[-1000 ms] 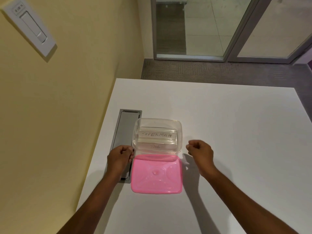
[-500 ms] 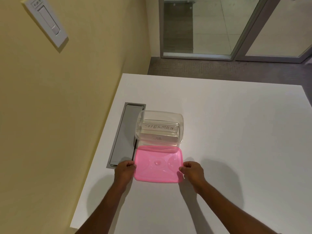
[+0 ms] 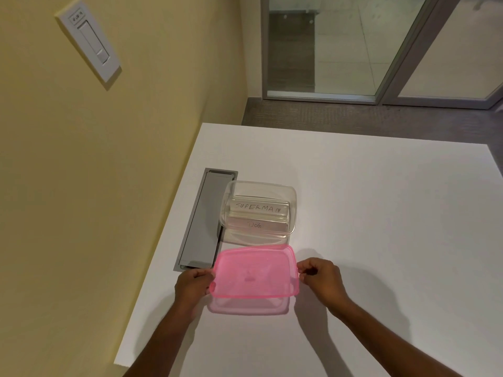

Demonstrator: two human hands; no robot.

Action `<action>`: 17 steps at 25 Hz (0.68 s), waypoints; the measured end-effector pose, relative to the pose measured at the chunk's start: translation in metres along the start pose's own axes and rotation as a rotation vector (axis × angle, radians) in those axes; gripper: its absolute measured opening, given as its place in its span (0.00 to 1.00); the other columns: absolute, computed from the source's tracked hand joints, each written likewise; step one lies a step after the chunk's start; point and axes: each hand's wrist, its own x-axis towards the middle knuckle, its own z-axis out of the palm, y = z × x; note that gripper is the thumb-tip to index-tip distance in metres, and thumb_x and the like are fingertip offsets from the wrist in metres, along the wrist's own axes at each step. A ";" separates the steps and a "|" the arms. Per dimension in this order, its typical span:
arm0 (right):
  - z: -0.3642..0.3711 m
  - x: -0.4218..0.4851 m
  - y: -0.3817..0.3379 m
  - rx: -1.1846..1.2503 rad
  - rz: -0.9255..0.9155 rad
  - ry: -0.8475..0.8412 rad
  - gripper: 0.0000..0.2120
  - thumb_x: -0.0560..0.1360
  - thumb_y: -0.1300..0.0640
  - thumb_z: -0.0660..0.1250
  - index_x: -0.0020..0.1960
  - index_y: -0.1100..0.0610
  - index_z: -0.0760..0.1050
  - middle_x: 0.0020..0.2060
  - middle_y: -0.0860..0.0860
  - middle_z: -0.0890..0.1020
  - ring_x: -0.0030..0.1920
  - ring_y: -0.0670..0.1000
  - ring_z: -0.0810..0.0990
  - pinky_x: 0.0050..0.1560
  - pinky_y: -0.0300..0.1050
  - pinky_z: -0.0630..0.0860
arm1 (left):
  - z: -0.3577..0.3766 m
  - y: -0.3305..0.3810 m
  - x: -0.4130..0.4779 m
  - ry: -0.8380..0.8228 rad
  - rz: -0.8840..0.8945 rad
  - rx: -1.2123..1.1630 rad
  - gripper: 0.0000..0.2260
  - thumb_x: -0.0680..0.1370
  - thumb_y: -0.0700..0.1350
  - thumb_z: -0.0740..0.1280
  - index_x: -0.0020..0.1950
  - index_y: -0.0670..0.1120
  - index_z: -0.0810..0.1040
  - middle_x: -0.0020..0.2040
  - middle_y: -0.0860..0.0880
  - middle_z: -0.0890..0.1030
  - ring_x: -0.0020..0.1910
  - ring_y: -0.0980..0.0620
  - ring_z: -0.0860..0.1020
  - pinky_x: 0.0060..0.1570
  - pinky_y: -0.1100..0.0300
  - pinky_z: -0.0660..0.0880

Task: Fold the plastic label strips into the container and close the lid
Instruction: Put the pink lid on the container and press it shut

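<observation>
A clear plastic container (image 3: 291, 202) stands open on the white table (image 3: 381, 213). Inside it lie folded clear label strips (image 3: 258, 209), one reading SUPERMAN and one reading DOG. Just in front of the container a translucent pink lid (image 3: 254, 272) hangs a little above the table, casting a shadow below it. My left hand (image 3: 192, 285) pinches the lid's left edge. My right hand (image 3: 321, 277) pinches its right edge.
A grey cable hatch (image 3: 202, 219) is set into the table left of the container, close to the yellow wall (image 3: 122, 159). The table's left edge runs along that wall. Carpet and glass doors (image 3: 340, 50) lie beyond the far edge.
Both hands left the container's sides, came down to the pink lid, gripped its two short edges and lifted it off the table.
</observation>
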 end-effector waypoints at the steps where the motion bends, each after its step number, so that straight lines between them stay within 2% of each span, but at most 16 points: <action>1: -0.006 -0.003 -0.005 -0.007 -0.059 -0.011 0.17 0.72 0.72 0.76 0.46 0.49 0.87 0.43 0.42 0.88 0.45 0.46 0.87 0.49 0.43 0.87 | -0.004 0.002 -0.002 -0.009 -0.007 -0.028 0.03 0.75 0.34 0.75 0.46 0.41 0.88 0.44 0.38 0.88 0.42 0.42 0.84 0.49 0.48 0.85; 4: -0.022 -0.012 -0.023 0.030 -0.206 -0.029 0.17 0.69 0.71 0.80 0.44 0.50 0.83 0.50 0.42 0.87 0.52 0.46 0.87 0.51 0.40 0.85 | -0.014 0.010 -0.009 -0.080 -0.054 -0.122 0.05 0.75 0.31 0.73 0.50 0.34 0.86 0.42 0.38 0.87 0.36 0.46 0.84 0.36 0.58 0.84; 7: -0.033 -0.019 -0.039 0.082 -0.280 -0.051 0.13 0.71 0.66 0.82 0.43 0.51 0.82 0.50 0.40 0.88 0.52 0.46 0.87 0.53 0.38 0.84 | -0.023 0.022 -0.014 -0.139 -0.117 -0.208 0.06 0.76 0.29 0.71 0.51 0.30 0.84 0.37 0.40 0.86 0.31 0.50 0.84 0.32 0.61 0.84; 10: -0.040 -0.023 -0.051 0.185 -0.246 -0.032 0.09 0.73 0.64 0.81 0.45 0.52 0.84 0.45 0.46 0.88 0.47 0.47 0.89 0.50 0.38 0.84 | -0.029 0.035 -0.017 -0.127 -0.096 -0.323 0.09 0.82 0.39 0.70 0.53 0.33 0.84 0.43 0.36 0.88 0.41 0.43 0.87 0.43 0.53 0.87; 12: -0.040 -0.023 -0.060 0.193 -0.238 0.026 0.08 0.73 0.61 0.81 0.44 0.53 0.82 0.40 0.49 0.86 0.43 0.47 0.86 0.46 0.37 0.82 | -0.028 0.043 -0.019 -0.107 -0.002 -0.332 0.12 0.84 0.44 0.68 0.52 0.35 0.84 0.45 0.37 0.87 0.45 0.40 0.85 0.48 0.52 0.84; 15: -0.036 -0.013 -0.070 0.180 -0.206 0.139 0.10 0.73 0.57 0.81 0.41 0.52 0.80 0.37 0.50 0.83 0.40 0.50 0.82 0.43 0.41 0.81 | -0.020 0.064 -0.022 -0.100 0.133 -0.295 0.10 0.82 0.42 0.69 0.54 0.36 0.85 0.42 0.42 0.83 0.42 0.42 0.78 0.44 0.50 0.77; 17: -0.034 -0.003 -0.078 0.218 -0.146 0.183 0.10 0.73 0.55 0.81 0.41 0.52 0.81 0.36 0.49 0.84 0.40 0.51 0.84 0.44 0.47 0.83 | -0.013 0.077 -0.016 -0.056 0.211 -0.184 0.09 0.81 0.45 0.71 0.59 0.47 0.87 0.49 0.49 0.87 0.47 0.43 0.83 0.51 0.47 0.81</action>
